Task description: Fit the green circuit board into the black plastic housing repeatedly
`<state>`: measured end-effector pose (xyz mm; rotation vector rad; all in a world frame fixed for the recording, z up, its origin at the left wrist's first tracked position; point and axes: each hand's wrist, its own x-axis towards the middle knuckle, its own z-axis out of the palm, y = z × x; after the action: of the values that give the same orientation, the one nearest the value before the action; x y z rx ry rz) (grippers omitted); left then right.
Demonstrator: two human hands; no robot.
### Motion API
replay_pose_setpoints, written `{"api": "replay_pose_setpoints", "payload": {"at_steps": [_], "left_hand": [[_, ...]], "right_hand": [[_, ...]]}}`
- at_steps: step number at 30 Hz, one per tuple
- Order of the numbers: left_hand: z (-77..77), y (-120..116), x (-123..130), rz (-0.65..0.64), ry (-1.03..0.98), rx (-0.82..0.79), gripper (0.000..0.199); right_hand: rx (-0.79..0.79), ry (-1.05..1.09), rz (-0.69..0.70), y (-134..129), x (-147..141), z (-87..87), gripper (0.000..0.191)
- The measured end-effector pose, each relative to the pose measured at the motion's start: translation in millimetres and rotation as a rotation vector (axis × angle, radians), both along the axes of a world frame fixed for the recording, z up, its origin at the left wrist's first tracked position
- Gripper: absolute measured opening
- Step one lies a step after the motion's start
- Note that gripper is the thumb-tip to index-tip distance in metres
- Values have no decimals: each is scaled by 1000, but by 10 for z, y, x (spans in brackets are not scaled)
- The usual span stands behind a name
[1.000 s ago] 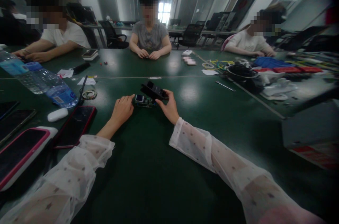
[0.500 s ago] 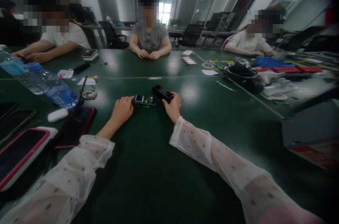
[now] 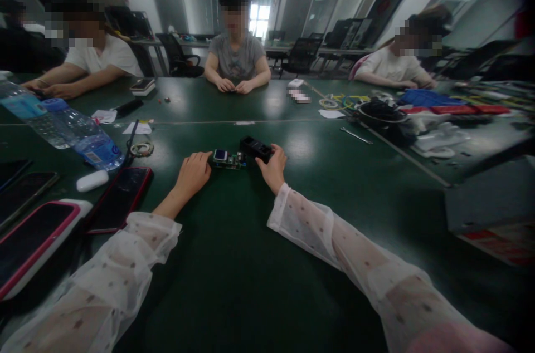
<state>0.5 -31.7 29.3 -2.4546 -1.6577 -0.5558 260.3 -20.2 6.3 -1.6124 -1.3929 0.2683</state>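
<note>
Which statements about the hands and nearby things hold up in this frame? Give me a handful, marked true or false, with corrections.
1. The right hand holds the black casing. True.
2. The left hand holds the black casing. False: its fingertips are at the left end of the circuit board.
3. The circuit board carries a small screen. True.
4. The white oval case lies right of the right hand. False: it lies left of the left hand.
5. The wrench lies right of the right hand. True.

Green table (image 3: 234, 264), circuit board (image 3: 234, 160), phone (image 3: 119, 200), wrench (image 3: 355, 136)
</note>
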Motion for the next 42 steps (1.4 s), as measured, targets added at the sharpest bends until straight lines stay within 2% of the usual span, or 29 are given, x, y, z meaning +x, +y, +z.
{"api": "replay_pose_setpoints", "payload": {"at_steps": [6,12,15,18,22,30,35,42], "left_hand": [[9,-4,4,5,2,-14,41],[6,-7,6,8,23,10,40],[1,-8,5,5,22,10,40],[-4,-7,4,8,25,12,40],[-1,-7,8,11,35,4,41],[-8,-2,18,25,51,24,44],[-21,-1,17,34,22,41,53],[24,-31,38,23,23,47,56]], "right_hand": [[32,6,36,35,22,-27,52],[154,171,73,95,32,-79,49],[244,208,208,53,-13,-31,50],[286,153,356,-25,-74,46,51],[306,72,472,-95,-119,110,51],[213,-9,533,-141,-132,149,53],[170,-31,551,-146,-129,159,53],[110,-53,571,-110,-131,133,52]]}}
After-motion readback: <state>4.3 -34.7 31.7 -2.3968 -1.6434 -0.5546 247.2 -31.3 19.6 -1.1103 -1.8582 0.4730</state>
